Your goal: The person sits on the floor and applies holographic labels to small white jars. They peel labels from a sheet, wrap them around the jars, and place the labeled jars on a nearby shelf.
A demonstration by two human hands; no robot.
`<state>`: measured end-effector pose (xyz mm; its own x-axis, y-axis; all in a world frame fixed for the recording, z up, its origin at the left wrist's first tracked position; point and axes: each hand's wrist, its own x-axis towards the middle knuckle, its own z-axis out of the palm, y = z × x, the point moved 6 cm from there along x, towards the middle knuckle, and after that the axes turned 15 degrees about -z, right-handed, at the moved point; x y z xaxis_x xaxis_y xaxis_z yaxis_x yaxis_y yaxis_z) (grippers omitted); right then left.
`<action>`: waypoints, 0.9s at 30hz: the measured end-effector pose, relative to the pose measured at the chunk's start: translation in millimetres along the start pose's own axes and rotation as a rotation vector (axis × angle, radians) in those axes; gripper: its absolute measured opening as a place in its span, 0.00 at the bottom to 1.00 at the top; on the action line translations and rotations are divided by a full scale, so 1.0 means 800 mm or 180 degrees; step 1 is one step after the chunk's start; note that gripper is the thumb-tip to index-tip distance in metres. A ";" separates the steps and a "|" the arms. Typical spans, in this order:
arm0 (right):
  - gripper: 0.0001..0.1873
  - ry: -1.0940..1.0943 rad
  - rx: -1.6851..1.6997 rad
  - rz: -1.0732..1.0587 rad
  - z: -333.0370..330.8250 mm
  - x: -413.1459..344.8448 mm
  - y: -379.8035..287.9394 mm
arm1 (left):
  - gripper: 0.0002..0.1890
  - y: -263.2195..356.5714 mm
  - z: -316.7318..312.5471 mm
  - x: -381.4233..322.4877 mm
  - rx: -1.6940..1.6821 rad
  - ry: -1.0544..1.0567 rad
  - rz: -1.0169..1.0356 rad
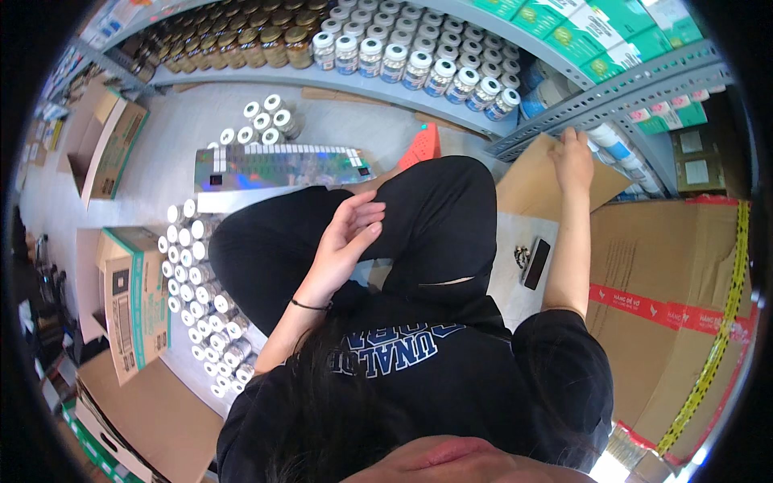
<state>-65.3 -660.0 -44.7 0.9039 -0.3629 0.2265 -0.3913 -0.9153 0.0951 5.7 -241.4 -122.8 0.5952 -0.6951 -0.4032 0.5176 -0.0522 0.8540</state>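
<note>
My left hand (353, 229) hovers over my crossed legs in black trousers (447, 211), fingers loosely curled and apart, with nothing in it. A dark band is round that wrist. To the right, my right hand (571, 160) is at the upper edge of a brown cardboard sheet or flap (531, 181), its fingertips closed on the edge. The cardboard leans near the foot of a grey metal shelf. Beyond my knees, a shiny patterned box (284, 170) with rows of white squares lies on the floor. White-lidded jars (196, 278) crowd the floor at my left.
Shelves ahead hold white-lidded bottles (416, 69), brown-lidded jars (272, 48) and green boxes (610, 36). Open cartons (136, 302) stand at left. A large taped carton (646, 259) is at right. A black phone-like device (537, 264) and a beaded bracelet (520, 256) lie on the floor.
</note>
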 end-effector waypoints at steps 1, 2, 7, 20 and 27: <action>0.19 -0.0120 0.0007 -0.0127 -0.002 0.001 -0.006 | 0.25 0.001 0.003 -0.002 -0.0006 -0.0018 0.0050; 0.17 -0.0444 0.0240 -0.0085 0.002 0.003 -0.006 | 0.25 0.003 0.004 -0.003 -0.0077 -0.0055 0.0114; 0.17 -0.0072 0.0269 -0.0829 -0.106 -0.037 -0.052 | 0.25 -0.017 -0.006 -0.008 -0.0151 -0.0194 0.0015; 0.20 0.1507 0.1243 -0.4202 -0.290 -0.145 -0.275 | 0.38 0.022 -0.077 -0.036 -0.2019 -0.0968 0.0413; 0.16 0.0237 0.1546 -0.3796 -0.207 -0.139 -0.279 | 0.31 0.046 -0.164 -0.092 -0.3161 -0.2190 0.0990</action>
<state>-107.3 -386.8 69.5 0.6316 0.7146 0.3008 0.7636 -0.6405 -0.0819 61.6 -97.9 -104.8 0.4856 -0.8273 0.2825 0.8311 0.5371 0.1442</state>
